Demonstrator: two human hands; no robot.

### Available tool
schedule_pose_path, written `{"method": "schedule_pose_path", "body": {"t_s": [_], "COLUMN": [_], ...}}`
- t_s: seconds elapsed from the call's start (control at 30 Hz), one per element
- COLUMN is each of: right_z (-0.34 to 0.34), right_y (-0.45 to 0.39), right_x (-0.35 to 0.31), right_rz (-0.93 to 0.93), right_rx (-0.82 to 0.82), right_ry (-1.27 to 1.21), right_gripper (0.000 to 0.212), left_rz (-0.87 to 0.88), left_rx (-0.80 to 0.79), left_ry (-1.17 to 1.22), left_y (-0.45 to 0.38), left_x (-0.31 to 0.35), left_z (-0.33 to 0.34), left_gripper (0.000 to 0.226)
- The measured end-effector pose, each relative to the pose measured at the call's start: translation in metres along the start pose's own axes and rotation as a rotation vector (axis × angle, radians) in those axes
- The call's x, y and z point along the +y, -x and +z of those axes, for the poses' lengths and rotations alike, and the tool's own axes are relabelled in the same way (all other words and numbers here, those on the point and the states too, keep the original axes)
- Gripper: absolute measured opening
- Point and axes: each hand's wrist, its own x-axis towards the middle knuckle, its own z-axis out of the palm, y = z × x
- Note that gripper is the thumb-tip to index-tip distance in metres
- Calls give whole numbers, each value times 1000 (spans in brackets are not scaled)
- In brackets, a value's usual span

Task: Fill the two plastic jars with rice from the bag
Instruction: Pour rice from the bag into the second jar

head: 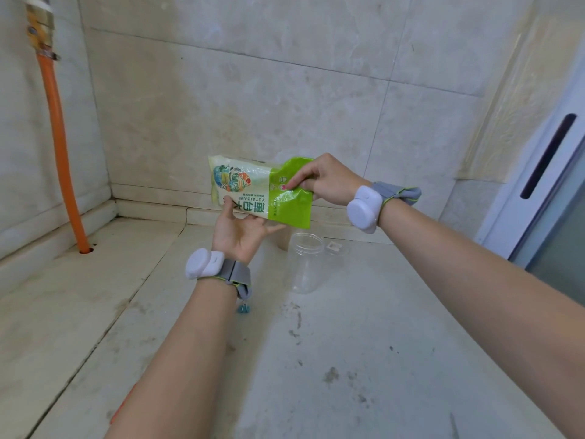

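1. Nearest the camera, two bare forearms reach out over a pale, stained stone surface (364, 359), each wrist wearing a white sensor on a grey strap.
2. The left hand (240, 231) is palm up with fingers fairly straight, cradling the underside of the rice bag (259, 190); its thumb rests against the printed face.
3. An empty clear plastic jar (305, 263) stands lidless on the surface, just below and in front of the bag. A second clear jar (337, 250) seems to stand just behind it, but it is faint and partly hidden, so I cannot be sure of its state.
4. The right hand (326, 183) pinches the green end of the bag between thumb and fingers.
5. The bag is held level in the air above the jars, with its print upside down, and looks full; whether it is open I cannot tell.
6. Judged step: early, preparing to pour, with no rice visible in the near jar.
7. The next move calls for an open corner brought over the jar mouth, then a slow tilt, since the mouth is narrow against the bag's width and grains could spill.
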Motion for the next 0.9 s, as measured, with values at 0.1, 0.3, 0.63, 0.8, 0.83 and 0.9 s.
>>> {"method": "schedule_pose_path", "body": {"t_s": [0.1, 0.3, 0.63, 0.8, 0.83, 0.9], "right_z": [1, 7, 13, 12, 12, 13], "right_y": [2, 9, 20, 26, 26, 26], "right_x": [2, 9, 23, 20, 22, 23], "right_rz": [20, 46, 72, 72, 71, 65], "right_rx": [2, -15, 100, 105, 106, 104], "right_ry": [13, 16, -51, -68, -78, -80], "right_gripper": [32, 35, 32, 31, 31, 31], "left_rz": [-11, -20, 8, 21, 21, 29], "left_rx": [-18, 19, -21, 0, -1, -1], "left_ry": [-17, -80, -243, -280, -276, -282], "left_y": [3, 6, -1, -2, -2, -2], "left_x": [-1, -5, -1, -4, -4, -4], "left_z": [1, 1, -8, -7, -7, -6], "left_gripper": [50, 48, 58, 50, 50, 50]}}
